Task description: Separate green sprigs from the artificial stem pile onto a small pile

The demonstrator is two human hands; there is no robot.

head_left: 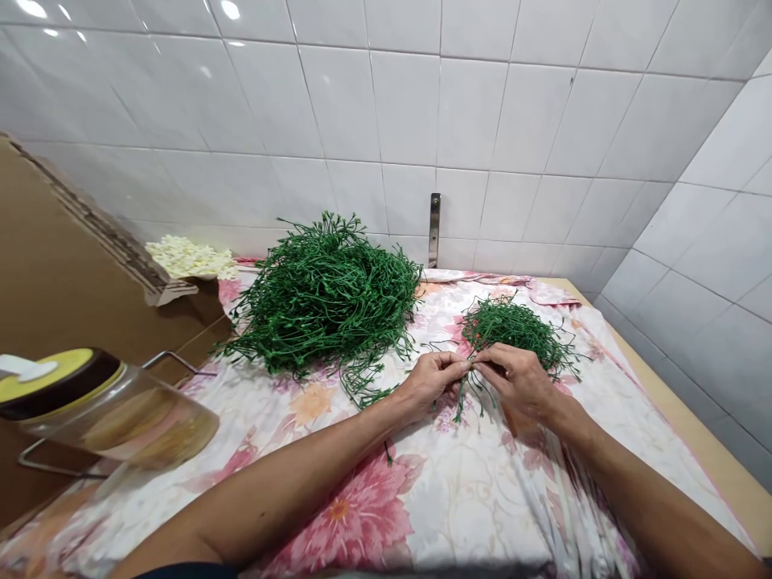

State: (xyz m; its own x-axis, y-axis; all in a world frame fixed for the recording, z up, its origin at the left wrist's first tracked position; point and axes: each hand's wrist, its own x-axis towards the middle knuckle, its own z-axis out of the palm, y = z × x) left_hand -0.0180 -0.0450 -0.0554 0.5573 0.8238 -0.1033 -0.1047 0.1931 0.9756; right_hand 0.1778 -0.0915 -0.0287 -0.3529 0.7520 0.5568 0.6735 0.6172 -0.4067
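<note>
My left hand [429, 381] and my right hand [517, 381] meet fingertip to fingertip over a floral cloth [458, 498]. Both pinch a thin green plastic stem sprig [463, 397] that hangs down between them. Just behind my right hand lies a small heap of green stems [512, 326]. A much larger pile of the same green stems [326, 293] sits farther back to the left of my hands.
A cardboard box wall [66, 265] stands at the left, with a heap of small cream-white flower pieces [190, 257] behind it. A glass jar with a yellow lid [90, 406] lies tilted at the near left. White tiled walls close the back and right; the wooden table edge [693, 434] runs along the right.
</note>
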